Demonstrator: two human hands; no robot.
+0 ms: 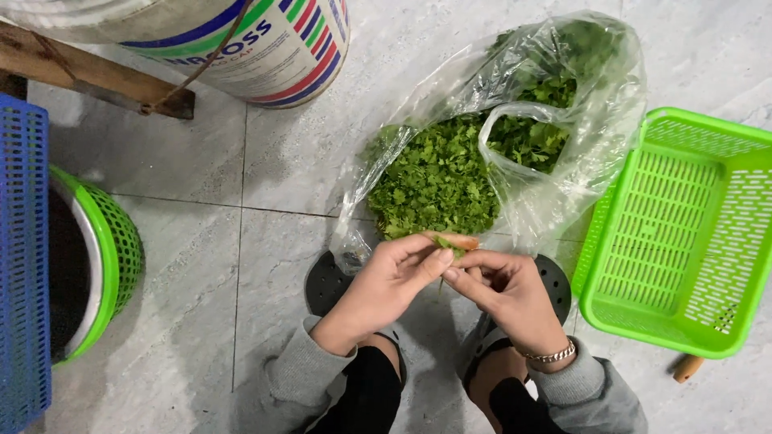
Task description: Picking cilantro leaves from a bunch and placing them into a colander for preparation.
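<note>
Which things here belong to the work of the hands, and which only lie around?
In use:
left hand and right hand, both pinching a herb sprig
plastic bag of green herbs
light green basket, near the right hand

Lying about:
striped drum
wooden plank
blue crate
round green strainer

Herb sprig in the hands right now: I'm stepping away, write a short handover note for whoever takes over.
Left hand and right hand: fingers of both pinch one small herb sprig between them.
Supply: clear plastic bag of leafy green herbs lies open on the floor just ahead.
Green basket to the right looks empty.
Done: no picked herbs visible anywhere.
Left: seemingly the whole bag.
</note>
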